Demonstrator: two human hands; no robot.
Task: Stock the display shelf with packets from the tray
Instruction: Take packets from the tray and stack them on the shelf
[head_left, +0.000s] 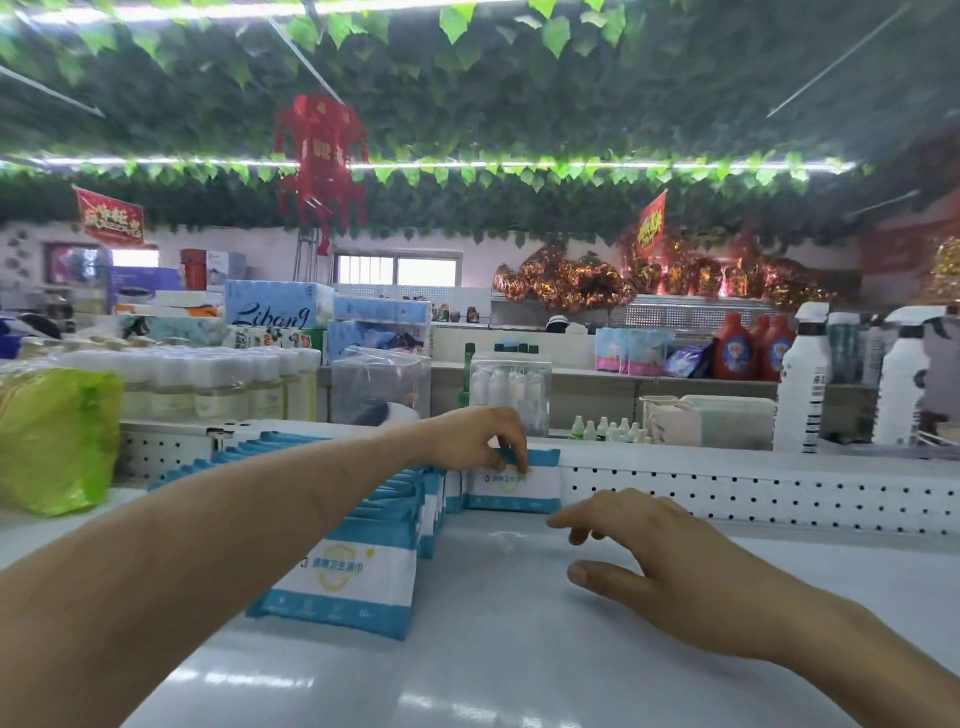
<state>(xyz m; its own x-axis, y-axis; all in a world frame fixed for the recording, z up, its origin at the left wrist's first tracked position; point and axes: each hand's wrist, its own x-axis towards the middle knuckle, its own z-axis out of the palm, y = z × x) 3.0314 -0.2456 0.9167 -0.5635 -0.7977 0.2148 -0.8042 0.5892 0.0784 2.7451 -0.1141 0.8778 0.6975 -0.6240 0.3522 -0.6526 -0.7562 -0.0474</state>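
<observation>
The left hand (478, 439) pinches the top edge of a blue and white wipes packet (519, 488). The packet stands upright against the holey back wall (727, 493). A row of packets (358, 571) lines up on its left. The right hand (649, 551) hovers with loose, spread fingers over the white shelf (493, 649), which lies bare on the right.

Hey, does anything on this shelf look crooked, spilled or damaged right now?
Nothing spilled or torn. The front packet of the row leans back against those behind instead of standing straight. The rear packet at the perforated back panel stands upright, pinched at its top by the left hand.
</observation>
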